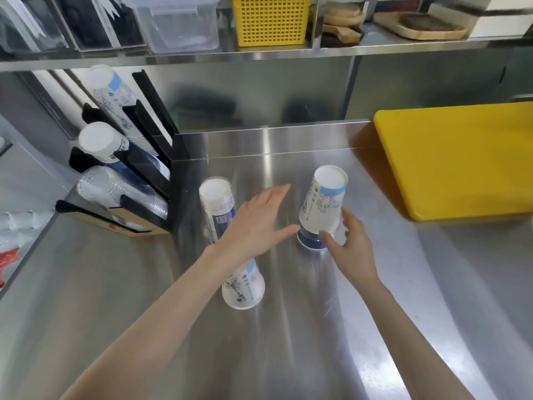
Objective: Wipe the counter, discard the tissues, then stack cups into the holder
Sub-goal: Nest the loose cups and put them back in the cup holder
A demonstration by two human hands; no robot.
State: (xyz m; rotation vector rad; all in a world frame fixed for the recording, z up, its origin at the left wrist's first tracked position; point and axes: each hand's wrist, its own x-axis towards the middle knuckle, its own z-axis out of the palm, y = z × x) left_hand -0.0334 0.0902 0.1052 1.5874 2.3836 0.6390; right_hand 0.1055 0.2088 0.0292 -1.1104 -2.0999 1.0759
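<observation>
Two stacks of upside-down paper cups stand on the steel counter (259,342). The left cup stack (219,203) is tall, white with blue print, and my left forearm crosses in front of it. My left hand (256,223) hovers open between the stacks, fingers spread and pointing right. The right cup stack (323,203) is white over a dark blue cup at its base. My right hand (349,243) curls around its lower right side, fingers touching the cup. A black cup holder (153,157) at the left holds slanted rows of paper and clear cups.
A yellow cutting board (461,160) lies on the counter at the right. Above, a shelf carries a yellow basket (269,20), a clear plastic box (176,24) and wooden boards (418,26). Plastic wrapping (14,235) lies beyond the counter's left edge.
</observation>
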